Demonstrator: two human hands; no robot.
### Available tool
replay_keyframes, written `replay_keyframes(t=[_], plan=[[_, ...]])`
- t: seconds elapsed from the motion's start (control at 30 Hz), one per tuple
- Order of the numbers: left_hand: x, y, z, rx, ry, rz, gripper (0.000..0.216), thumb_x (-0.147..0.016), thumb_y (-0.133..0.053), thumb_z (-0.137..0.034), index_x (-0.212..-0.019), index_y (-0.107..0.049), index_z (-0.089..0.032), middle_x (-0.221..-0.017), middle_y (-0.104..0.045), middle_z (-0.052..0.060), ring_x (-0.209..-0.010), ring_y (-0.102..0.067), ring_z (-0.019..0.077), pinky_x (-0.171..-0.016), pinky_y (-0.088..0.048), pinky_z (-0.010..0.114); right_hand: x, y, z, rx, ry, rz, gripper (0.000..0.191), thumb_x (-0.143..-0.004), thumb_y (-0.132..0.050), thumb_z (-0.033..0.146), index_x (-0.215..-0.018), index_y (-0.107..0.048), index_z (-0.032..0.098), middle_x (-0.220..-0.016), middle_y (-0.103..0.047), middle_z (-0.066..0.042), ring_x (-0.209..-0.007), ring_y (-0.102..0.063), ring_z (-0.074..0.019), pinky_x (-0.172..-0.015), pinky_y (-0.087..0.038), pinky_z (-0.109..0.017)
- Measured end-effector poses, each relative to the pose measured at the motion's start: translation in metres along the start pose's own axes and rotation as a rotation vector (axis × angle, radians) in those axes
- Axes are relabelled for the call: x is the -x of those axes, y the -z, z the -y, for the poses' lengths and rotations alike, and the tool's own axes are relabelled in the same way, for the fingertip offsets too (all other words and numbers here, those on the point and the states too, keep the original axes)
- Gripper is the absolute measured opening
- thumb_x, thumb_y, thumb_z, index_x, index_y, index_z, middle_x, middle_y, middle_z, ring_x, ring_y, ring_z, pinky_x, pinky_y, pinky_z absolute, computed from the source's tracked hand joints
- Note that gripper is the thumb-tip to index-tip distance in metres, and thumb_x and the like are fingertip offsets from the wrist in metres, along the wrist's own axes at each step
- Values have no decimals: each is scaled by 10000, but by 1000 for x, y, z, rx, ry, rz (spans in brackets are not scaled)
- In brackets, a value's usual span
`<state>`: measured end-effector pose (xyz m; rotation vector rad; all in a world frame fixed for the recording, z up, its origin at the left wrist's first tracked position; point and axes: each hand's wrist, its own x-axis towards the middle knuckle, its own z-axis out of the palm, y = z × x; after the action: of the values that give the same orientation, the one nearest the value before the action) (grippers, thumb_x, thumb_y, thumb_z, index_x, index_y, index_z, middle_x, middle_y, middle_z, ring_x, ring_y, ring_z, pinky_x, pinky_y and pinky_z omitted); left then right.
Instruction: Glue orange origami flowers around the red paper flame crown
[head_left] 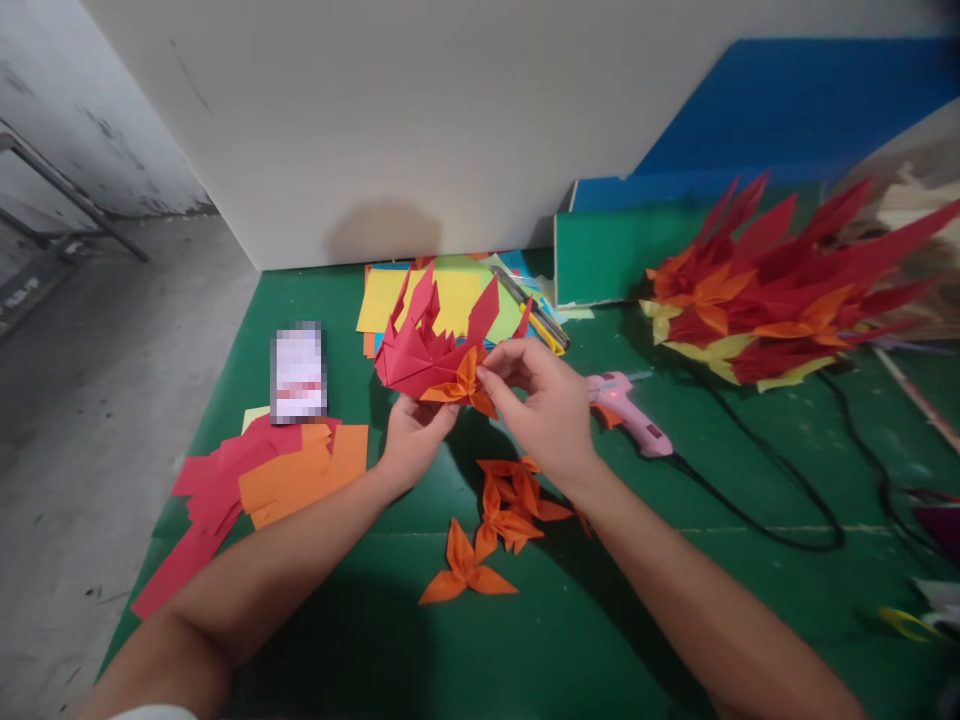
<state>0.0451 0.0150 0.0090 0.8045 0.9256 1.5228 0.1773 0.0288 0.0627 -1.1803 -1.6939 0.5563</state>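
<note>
A red folded-paper crown (pixel 412 355) with pointed tips is held up above the green table. My left hand (pixel 415 440) grips it from below, thumb and fingers closed on its lower edge. An orange paper flower (pixel 466 378) with pointed petals lies against the crown's near side. Thumb and forefinger of my right hand (pixel 544 405) pinch this flower at its right edge; whether it is stuck to the crown I cannot tell. Below the hands, several more orange paper flowers (pixel 514 505) lie in a loose heap, with a single flower (pixel 466 570) nearer to me.
A pink glue gun (pixel 630 412) lies right of my hands, its cord trailing right. Behind the crown are a utility knife (pixel 540 315) and coloured paper (pixel 450 290). Red and orange sheets (pixel 300 480) and a blurred-out phone-like object (pixel 298 375) lie left. A large flame-like paper piece (pixel 772 290) stands right.
</note>
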Motion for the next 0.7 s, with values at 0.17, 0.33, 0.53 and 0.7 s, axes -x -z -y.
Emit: replay_keyframes(t=[0.17, 0.33, 0.53, 0.7], plan=[[2, 0, -3, -19, -7, 44, 376, -583, -840, -353, -867, -664, -181, -943, -739, 61, -904, -690, 194, -859, -536, 337, 2, 0, 3, 94, 62, 4, 72, -830, -523, 153, -805, -538, 218, -767, -590, 1, -711, -570, -136, -664, -473, -284], [0, 0, -3, -40, -28, 52, 308, -652, -805, -337, -891, -677, -190, -959, -740, 56, -890, -691, 183, -868, -533, 340, 1, -1, 4, 185, 146, 14, 96, -842, -511, 129, -797, -515, 213, -759, -574, -4, -704, -548, -138, -642, -444, -272], [-2, 0, -3, -12, -41, 37, 319, -652, -806, -340, -899, -676, -186, -955, -738, 57, -894, -688, 179, -869, -534, 337, -1, 4, 2, 328, 393, -19, 65, -847, -545, 160, -860, -581, 213, -868, -604, -46, -851, -550, -185, -767, -439, -345], [-3, 2, -2, -7, -40, 53, 263, -681, -787, -333, -862, -664, -186, -943, -735, 45, -912, -682, 175, -886, -526, 332, 4, 1, -1, 364, 545, 81, 253, -887, -436, 103, -1008, -635, 202, -953, -651, -79, -871, -566, -183, -742, -459, -342]])
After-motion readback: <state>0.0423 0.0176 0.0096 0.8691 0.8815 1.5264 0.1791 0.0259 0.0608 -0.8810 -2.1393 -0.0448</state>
